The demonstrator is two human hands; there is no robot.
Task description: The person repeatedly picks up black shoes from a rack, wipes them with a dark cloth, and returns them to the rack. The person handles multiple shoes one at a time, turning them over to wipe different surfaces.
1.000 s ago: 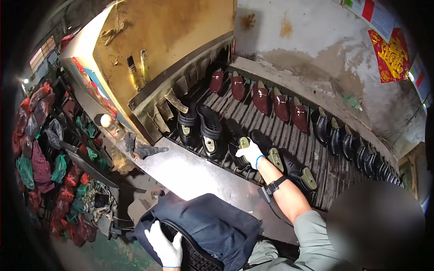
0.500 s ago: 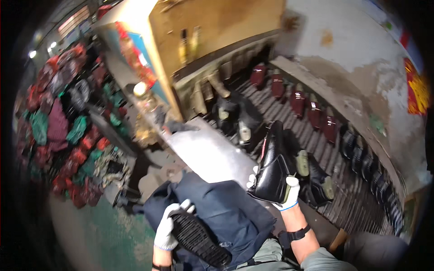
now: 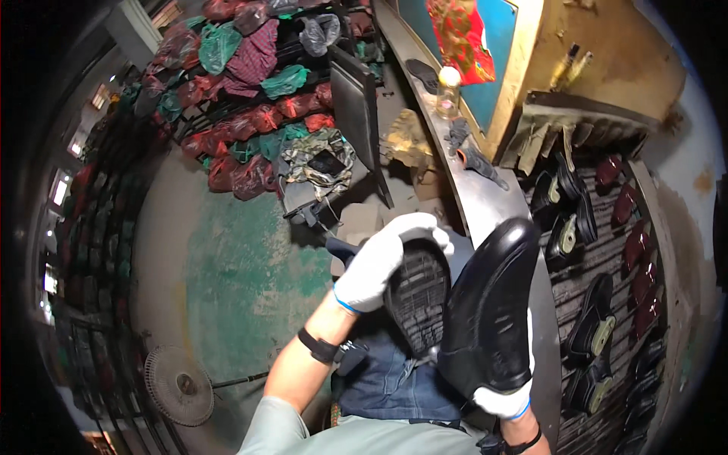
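In front of my lap, my left hand (image 3: 381, 264), in a white glove, is closed round a black rubber shoe sole (image 3: 419, 303) with its ribbed tread facing me. My right hand (image 3: 503, 399), gloved too, grips a glossy black leather shoe (image 3: 491, 303) by its heel end, toe pointing up and away. Sole and shoe are side by side, close together; I cannot tell whether they touch. Part of the right hand is hidden behind the shoe. A dark blue cloth (image 3: 394, 383) covers my lap below them.
A narrow metal bench (image 3: 485, 199) runs ahead, with a bottle (image 3: 448, 95) on it. Slatted racks at right hold black shoes (image 3: 590, 322) and dark red shoes (image 3: 647, 292). Bagged bundles (image 3: 258, 114) are piled far left. A fan (image 3: 180, 385) stands at lower left.
My view has swung left. The left hand has raised the sole and brought it beside the black shoe, which my right hand still holds and has turned side-on.
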